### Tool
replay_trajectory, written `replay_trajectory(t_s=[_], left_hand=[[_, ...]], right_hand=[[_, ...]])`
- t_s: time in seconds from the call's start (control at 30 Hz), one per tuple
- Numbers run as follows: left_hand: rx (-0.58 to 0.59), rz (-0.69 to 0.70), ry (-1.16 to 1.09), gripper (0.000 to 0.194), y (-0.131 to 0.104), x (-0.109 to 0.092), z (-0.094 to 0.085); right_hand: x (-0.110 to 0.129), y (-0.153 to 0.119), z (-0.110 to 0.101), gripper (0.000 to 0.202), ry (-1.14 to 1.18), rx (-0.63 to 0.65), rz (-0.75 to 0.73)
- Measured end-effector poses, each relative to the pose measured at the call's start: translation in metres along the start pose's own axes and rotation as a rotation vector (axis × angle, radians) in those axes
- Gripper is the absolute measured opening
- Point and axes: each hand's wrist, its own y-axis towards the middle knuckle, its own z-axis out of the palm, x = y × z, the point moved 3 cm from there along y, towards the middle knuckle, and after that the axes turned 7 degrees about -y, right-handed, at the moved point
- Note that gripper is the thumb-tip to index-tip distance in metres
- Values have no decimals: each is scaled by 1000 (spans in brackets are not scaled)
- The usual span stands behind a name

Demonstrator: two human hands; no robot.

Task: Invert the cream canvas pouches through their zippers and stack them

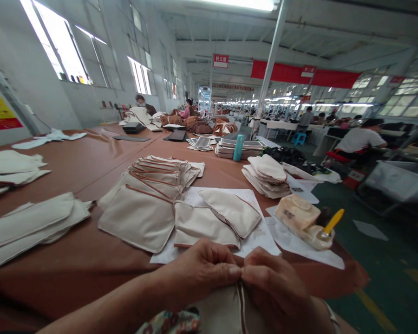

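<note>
A cream fabric piece with a brown edge (221, 308) hangs below my hands at the table's near edge. My left hand (211, 266) pinches its top edge between thumb and fingers. Right beside it, my right hand (275, 278) is closed on the same edge, with the fingertips of both hands nearly touching. Just beyond them, two cream sewn pieces, a flat one (202, 225) and a tilted one (233, 211), lie on white paper (264, 239). To their left is a fanned stack of cream pieces with brown edging (137, 218).
Cream panels (38, 225) lie at left on the brown-covered table (90, 171). At right are another cream stack (266, 176), a stained container (296, 211) and a yellow-handled tool (333, 221). A teal bottle (238, 148) stands farther back. Several people work beyond.
</note>
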Motion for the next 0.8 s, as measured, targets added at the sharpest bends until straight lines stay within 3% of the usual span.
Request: replay_trajectory(t_s=[0.07,0.13,0.23,0.3,0.4,0.47,0.63,0.8], left_hand=[[31,45,32,42,0,1,0],[74,75,63,39,-2,-1,-1],[125,142,134,33,-5,-9,-1],[133,166,193,31,-6,-16,1],[109,191,305,30,-7,-23,4],[93,207,346,31,-7,-23,6],[60,123,274,40,-4,-9,-1],[-54,-66,92,68,0,-4,-19]], right_hand=[[-3,-10,2,16,51,-21,56],[-6,-15,1,7,207,-10,216],[-11,-11,-2,32,486,96,573],[-10,-3,-6,42,563,210,686],[-5,9,-9,48,553,407,629],[-3,12,-8,45,508,445,570],[-10,3,1,40,435,328,493],[-25,-10,1,37,510,267,541]])
